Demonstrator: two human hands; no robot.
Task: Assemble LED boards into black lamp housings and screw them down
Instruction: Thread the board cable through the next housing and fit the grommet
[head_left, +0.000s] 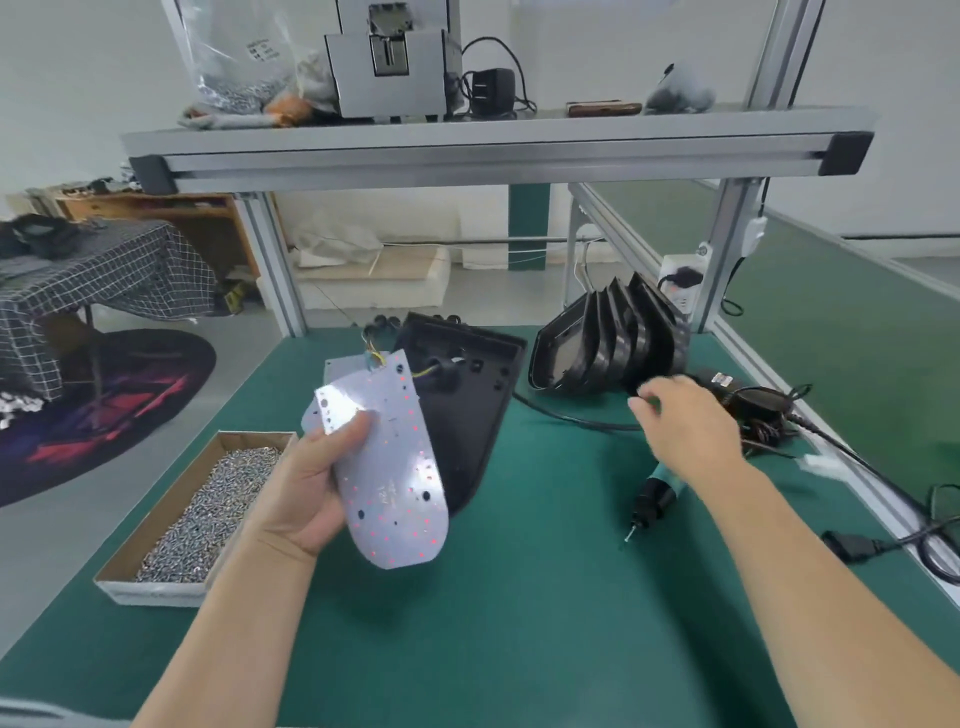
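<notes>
The left hand (306, 483) grips an LED board (395, 467) by its left edge, thumb across the face, holding it tilted above the mat (519, 613) with the rounded end toward the person. The board's far end overlaps the near-left rim of an open black housing (467, 395) lying on the mat, and thin wires (375, 358) run from that end into the housing. The right hand (685, 426) hovers, blurred, back to the camera, just in front of a stack of housings (613, 338) standing on edge; I cannot tell whether its bent fingers hold anything. Beneath its wrist lies a screwdriver (655, 493), bit toward the person. A box of screws (208, 509) sits at the mat's left edge, just beside the left wrist. Cables (883, 499) crowd the right edge along the frame rail. A broad stretch of green mat lies between the forearms. A shelf (493, 150) spans overhead.
</notes>
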